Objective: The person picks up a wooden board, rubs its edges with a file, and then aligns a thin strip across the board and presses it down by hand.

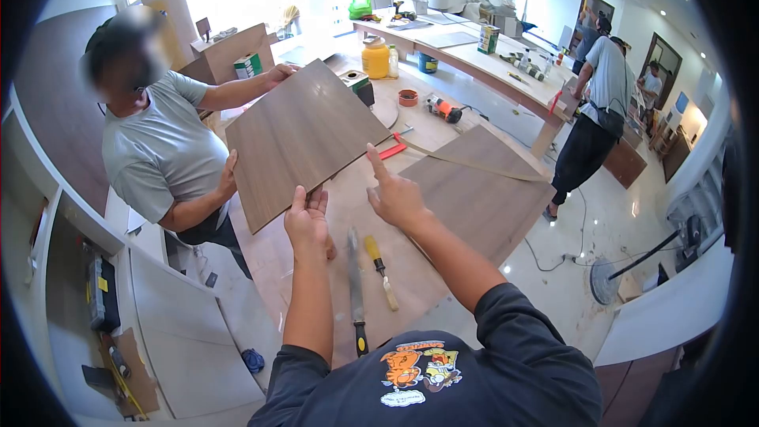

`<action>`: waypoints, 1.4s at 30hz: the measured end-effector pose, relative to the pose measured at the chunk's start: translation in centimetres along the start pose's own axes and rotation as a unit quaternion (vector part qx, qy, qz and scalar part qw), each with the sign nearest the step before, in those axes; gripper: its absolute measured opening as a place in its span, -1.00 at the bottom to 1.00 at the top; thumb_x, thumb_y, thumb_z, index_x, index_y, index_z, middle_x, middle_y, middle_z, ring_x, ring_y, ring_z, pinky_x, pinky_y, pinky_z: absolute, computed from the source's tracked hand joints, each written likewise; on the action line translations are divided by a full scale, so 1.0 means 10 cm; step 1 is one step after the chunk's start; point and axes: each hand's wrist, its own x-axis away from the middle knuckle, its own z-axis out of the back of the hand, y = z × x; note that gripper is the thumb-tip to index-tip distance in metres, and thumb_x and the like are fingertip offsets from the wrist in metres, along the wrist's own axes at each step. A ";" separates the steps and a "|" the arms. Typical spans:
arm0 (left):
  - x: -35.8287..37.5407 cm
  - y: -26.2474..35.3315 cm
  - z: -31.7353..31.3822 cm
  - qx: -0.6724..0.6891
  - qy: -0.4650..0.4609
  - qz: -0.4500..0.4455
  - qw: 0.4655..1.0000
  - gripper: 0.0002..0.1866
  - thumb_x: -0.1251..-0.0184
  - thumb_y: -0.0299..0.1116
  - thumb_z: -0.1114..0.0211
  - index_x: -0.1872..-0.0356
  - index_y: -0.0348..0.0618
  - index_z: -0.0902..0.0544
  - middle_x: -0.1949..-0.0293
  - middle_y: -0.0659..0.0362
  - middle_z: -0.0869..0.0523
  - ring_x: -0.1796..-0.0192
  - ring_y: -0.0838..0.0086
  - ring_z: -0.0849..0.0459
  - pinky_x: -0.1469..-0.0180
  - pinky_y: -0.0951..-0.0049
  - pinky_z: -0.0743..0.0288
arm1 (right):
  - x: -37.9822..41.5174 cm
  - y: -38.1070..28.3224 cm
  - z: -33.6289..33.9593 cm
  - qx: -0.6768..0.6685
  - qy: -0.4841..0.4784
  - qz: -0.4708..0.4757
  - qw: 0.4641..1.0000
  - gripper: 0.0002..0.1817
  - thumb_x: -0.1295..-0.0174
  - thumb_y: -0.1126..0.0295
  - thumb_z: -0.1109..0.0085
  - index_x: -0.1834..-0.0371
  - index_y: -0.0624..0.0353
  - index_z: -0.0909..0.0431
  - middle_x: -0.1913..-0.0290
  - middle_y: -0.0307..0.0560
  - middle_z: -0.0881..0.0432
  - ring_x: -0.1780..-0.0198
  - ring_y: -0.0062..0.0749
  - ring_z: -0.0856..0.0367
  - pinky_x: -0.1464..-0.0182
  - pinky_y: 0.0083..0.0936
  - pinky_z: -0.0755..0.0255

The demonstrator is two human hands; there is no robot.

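Note:
A brown wood-grain panel (304,142) is held up at a tilt above the table. My left hand (308,225) grips its near edge, thumb on the top face and fingers underneath. Close to the panel's right corner, my right hand (395,198) has its index finger stretched up at the edge and its other fingers partly curled; nothing shows in it. A co-worker's hands hold the panel's far and left edges. Below my arms lie a flat file (353,269) with a black and yellow handle and a yellow-handled brush (381,273).
A second wood-grain panel (482,190) lies at the right of the table, a thin edging strip (474,164) across it. Beyond are a red clamp-like tool (393,149), an orange power tool (443,109) and a yellow jar (375,58). The co-worker (162,134) stands at left; other people work at right.

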 end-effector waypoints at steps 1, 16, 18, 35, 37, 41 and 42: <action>0.01 0.00 0.01 0.005 0.006 0.000 1.000 -0.74 -0.44 -0.37 -0.13 -0.03 -0.31 -0.48 0.04 0.00 -0.65 -0.04 0.16 -0.65 -0.21 0.07 -0.44 | -0.01 -0.05 0.00 0.027 -0.022 0.007 0.999 -0.03 -0.22 0.28 -0.12 -0.57 -0.13 0.35 0.13 0.13 -0.66 0.19 0.08 -0.67 0.14 -0.05 -0.53; 0.02 0.14 0.20 0.029 0.041 -0.030 0.998 -0.79 -0.43 -0.41 -0.15 0.04 -0.33 -0.49 0.08 -0.01 -0.66 0.01 0.15 -0.68 -0.19 0.09 -0.50 | -0.19 -0.02 -0.10 0.151 0.003 0.073 0.986 -0.12 -0.15 0.39 -0.03 -0.56 0.02 0.16 0.15 0.10 -0.64 0.30 -0.02 -0.69 0.26 -0.10 -0.55; 0.02 0.14 0.20 0.029 0.036 -0.034 0.998 -0.79 -0.43 -0.41 -0.14 0.04 -0.34 -0.49 0.09 -0.02 -0.66 0.02 0.14 -0.69 -0.19 0.08 -0.51 | -0.17 -0.03 -0.09 0.151 -0.015 0.056 0.987 -0.13 -0.15 0.38 -0.03 -0.55 0.04 0.14 0.14 0.10 -0.64 0.28 -0.01 -0.68 0.25 -0.09 -0.55; -0.25 0.07 0.26 -0.007 0.043 -0.001 0.999 -0.71 -0.42 -0.29 -0.21 0.03 -0.30 -0.48 0.07 0.02 -0.61 -0.01 0.20 -0.66 -0.22 0.05 -0.45 | 0.57 -0.06 -0.33 -0.076 -0.262 0.158 0.949 -0.71 -0.26 0.29 -0.09 -0.02 0.11 -0.53 0.26 0.05 -0.64 0.21 -0.06 -0.62 0.13 -0.19 -0.47; -0.09 0.09 0.10 -0.012 0.034 0.022 0.999 -0.68 -0.43 -0.26 -0.20 0.02 -0.34 -0.45 0.07 0.05 -0.59 0.02 0.22 -0.66 -0.24 0.04 -0.42 | 0.83 0.28 -0.31 -0.113 -0.288 0.112 0.944 -0.78 -0.27 0.30 -0.08 0.11 0.15 -0.57 0.25 0.07 -0.64 0.20 -0.04 -0.61 0.13 -0.20 -0.46; 0.26 -0.08 -0.11 -0.093 0.023 0.042 0.995 -0.73 -0.47 -0.23 -0.14 0.10 -0.27 -0.52 0.19 0.11 -0.64 0.00 0.32 -0.63 -0.17 0.16 -0.46 | 1.45 1.05 -0.20 -0.301 -0.251 -0.121 0.912 -0.71 -0.34 0.19 -0.12 0.33 0.24 -0.55 0.42 -0.06 -0.62 0.34 -0.30 -0.66 0.27 -0.34 -0.50; 0.38 -0.21 -0.11 -0.127 -0.010 0.044 0.991 -0.75 -0.47 -0.25 -0.13 0.11 -0.27 -0.52 0.22 0.13 -0.64 0.03 0.35 -0.63 -0.13 0.21 -0.48 | 1.62 1.24 -0.16 -0.357 -0.214 -0.173 0.892 -0.68 -0.35 0.16 -0.11 0.37 0.23 -0.53 0.47 -0.10 -0.59 0.40 -0.35 -0.64 0.31 -0.38 -0.50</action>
